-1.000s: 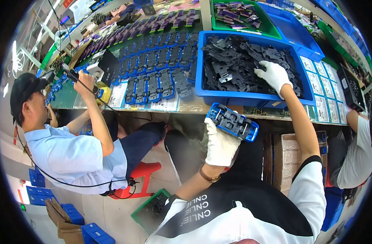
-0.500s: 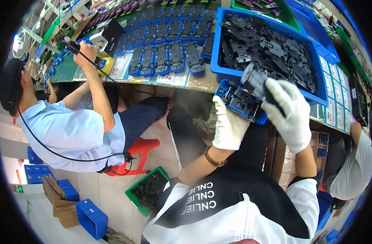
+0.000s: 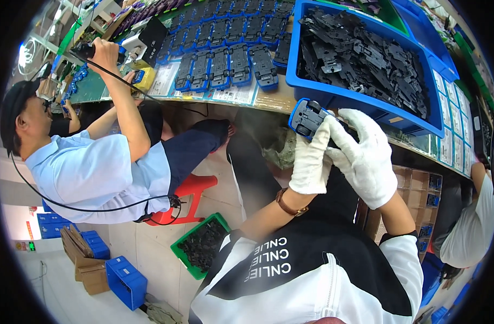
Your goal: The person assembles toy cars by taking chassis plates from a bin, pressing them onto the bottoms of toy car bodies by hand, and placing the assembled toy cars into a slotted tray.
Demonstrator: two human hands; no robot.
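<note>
Since half a second ago our right hand (image 3: 365, 159) has come down from above the blue fixture tray (image 3: 307, 117) and now lies across it beside our left hand (image 3: 310, 162). Both wear white gloves and are pressed together, closed around the tray, which sits between them just below the bench edge with only its rounded left end showing. Just above our hands stands the blue bin (image 3: 333, 97) of black plastic parts. Left of it lie rows of blue trays (image 3: 225, 59) on white printed sheets (image 3: 233, 94). Right of our hands a strip of white label cards (image 3: 447, 140) runs along the bench. Below our left hand, on the floor, sits a green crate (image 3: 201, 245); brown cartons (image 3: 419, 186) stand under the bench by our right hand.
</note>
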